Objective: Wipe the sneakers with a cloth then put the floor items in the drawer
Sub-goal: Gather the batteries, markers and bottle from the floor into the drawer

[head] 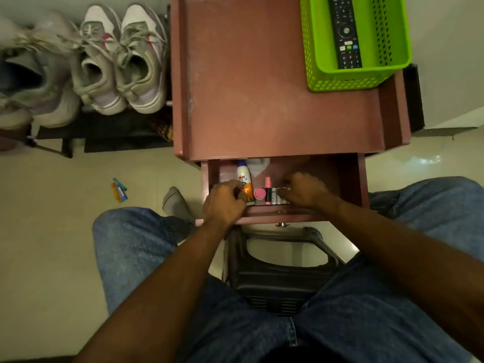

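The brown drawer (351, 179) stands pulled open under the bedside table. Inside lie a white and orange glue bottle (243, 179), a white cloth (258, 165), a round pink cap (259, 193), a pink lipstick (267, 189) and silver batteries (277, 196). My left hand (225, 203) is at the drawer's front left, fingers curled by the bottle's base. My right hand (305, 191) has its fingers curled on the batteries. Coloured markers (120, 189) lie on the floor to the left. Grey-white sneakers (120, 58) sit on the shoe rack.
A green basket (314, 48) with a black remote (344, 32) stands on the table top (262, 87). A black stool (282, 271) is between my knees. My socked foot (176, 203) is left of the drawer. More shoes (34, 74) fill the rack's left.
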